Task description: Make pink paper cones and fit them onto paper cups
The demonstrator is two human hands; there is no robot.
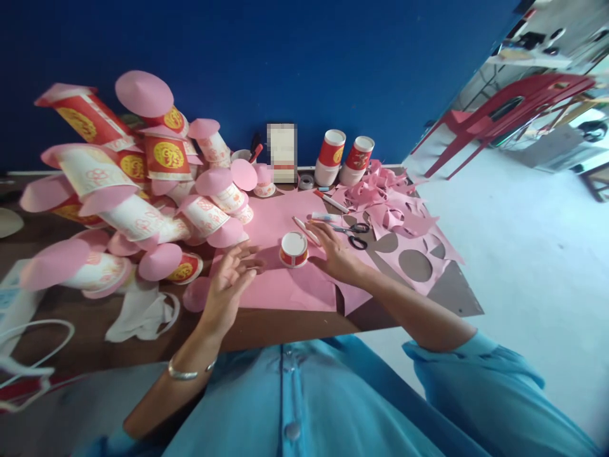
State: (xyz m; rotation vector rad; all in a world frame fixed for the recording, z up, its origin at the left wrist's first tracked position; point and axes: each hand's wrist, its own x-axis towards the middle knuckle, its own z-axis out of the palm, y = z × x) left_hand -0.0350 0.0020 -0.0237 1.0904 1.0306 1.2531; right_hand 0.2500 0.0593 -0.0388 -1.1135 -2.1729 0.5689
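A red and white paper cup [294,249] stands upside down on a sheet of pink paper [285,292], its white base facing up. My left hand [233,276] hovers to the left of the cup, fingers apart and holding nothing. To the cup's right, my right hand [333,254] has its fingers stretched out, close to the cup and above a white pen [306,230]. No object shows in either palm. Just beyond the right hand lie black-handled scissors [358,235] and a glue tube [326,218].
Many paper cups with pink paper cones [143,216] are heaped on the left. Two cup stacks [330,158] stand by the blue wall [309,63]. Pink paper scraps [394,203] cover the right side. A red marker [332,201] and tape roll [306,182] lie behind. A red chair [514,108] stands right.
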